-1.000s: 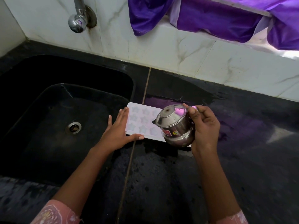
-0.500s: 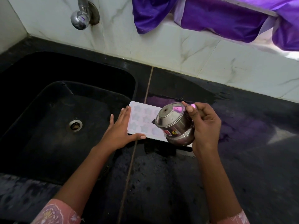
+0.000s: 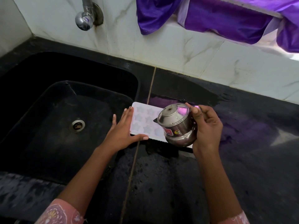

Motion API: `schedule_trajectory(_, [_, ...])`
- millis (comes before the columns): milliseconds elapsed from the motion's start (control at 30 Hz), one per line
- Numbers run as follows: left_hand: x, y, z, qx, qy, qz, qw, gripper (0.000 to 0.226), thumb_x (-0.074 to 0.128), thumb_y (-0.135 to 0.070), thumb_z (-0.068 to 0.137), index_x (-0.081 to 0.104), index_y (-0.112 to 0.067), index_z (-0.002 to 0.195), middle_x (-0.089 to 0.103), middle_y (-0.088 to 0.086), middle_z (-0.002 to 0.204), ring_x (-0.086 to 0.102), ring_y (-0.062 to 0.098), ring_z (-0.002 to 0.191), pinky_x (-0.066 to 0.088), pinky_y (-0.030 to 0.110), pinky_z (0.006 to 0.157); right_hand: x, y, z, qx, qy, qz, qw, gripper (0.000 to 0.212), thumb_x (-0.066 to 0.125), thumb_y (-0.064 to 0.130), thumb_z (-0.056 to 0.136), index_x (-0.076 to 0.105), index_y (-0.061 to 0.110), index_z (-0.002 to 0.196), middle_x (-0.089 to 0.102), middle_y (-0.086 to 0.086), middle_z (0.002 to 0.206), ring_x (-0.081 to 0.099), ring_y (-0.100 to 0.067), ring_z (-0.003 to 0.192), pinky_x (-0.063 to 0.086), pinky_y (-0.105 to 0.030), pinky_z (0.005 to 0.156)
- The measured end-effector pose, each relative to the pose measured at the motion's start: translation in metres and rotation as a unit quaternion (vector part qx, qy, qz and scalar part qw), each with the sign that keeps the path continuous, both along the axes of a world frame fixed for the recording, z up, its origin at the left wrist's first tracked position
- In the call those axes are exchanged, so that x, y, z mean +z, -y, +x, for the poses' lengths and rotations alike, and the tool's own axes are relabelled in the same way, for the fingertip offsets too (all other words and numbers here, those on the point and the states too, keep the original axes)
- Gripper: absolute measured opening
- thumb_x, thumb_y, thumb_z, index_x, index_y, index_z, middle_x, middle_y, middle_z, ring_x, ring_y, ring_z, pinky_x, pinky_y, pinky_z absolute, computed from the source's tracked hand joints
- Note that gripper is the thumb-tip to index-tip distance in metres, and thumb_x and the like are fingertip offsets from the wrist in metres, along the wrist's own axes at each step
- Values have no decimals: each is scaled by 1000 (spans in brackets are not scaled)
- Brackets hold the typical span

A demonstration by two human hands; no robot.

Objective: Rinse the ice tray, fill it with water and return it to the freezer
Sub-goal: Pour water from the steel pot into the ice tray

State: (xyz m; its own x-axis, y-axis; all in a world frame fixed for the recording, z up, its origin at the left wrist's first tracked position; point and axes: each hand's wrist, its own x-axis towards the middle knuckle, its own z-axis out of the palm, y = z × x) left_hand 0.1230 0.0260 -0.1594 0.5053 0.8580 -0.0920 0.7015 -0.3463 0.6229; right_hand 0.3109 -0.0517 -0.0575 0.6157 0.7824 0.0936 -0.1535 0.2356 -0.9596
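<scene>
Both hands serve the filling step: left hand (image 3: pixel 123 136) flat, steadying ice tray (image 3: pixel 142 120); right hand (image 3: pixel 207 128) gripping tilted steel pot (image 3: pixel 176 125); next likely needs an even pour.

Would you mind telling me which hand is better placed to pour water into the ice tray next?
Right. The right hand grips the steel pot over the ice tray; the left hand lies flat, steadying the tray's edge.

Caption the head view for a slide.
Right hand holds a tilted pot over the ice tray on the counter; left hand touches its end by the sink.
</scene>
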Motion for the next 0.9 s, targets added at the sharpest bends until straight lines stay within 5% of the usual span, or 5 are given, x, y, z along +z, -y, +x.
schedule_trajectory(167, [-4,-1,-1,0,9,10,1000,127,33,-87,52,-10,-18,149,-9,-5,158,-18,-2,136,-18,36,110,-2,-5,-3,7,-18,-1,1000,10,65,15,67,59,11,74,73,6,71,70,-8,78,53,-19,71])
schedule_trajectory(367, [1,0,0,0,4,4,1000,116,51,-72,68,-10,-17,149,-9,-5,158,-17,-3,135,-18,36,111,-3,-14,-8,25,-4,-7,1000,11,73,29,58,68,22,64,72,5,70,70,-11,79,54,-22,73])
schedule_trajectory(633, [-1,0,0,3,-1,6,1000,115,52,-71,69,-11,-17,148,-8,-5,158,-14,4,142,-17,37,111,-3,-21,-14,42,50,-23,998,12,64,2,77,60,12,73,71,10,66,68,-7,75,53,-19,71])
schedule_trajectory(900, [-1,1,0,2,3,5,1000,117,50,-73,67,-11,-16,148,-8,-5,158,-14,5,142,-17,38,112,-1,-23,-15,54,83,-28,995,12,64,4,79,60,14,74,70,10,66,67,-11,77,53,-23,74])
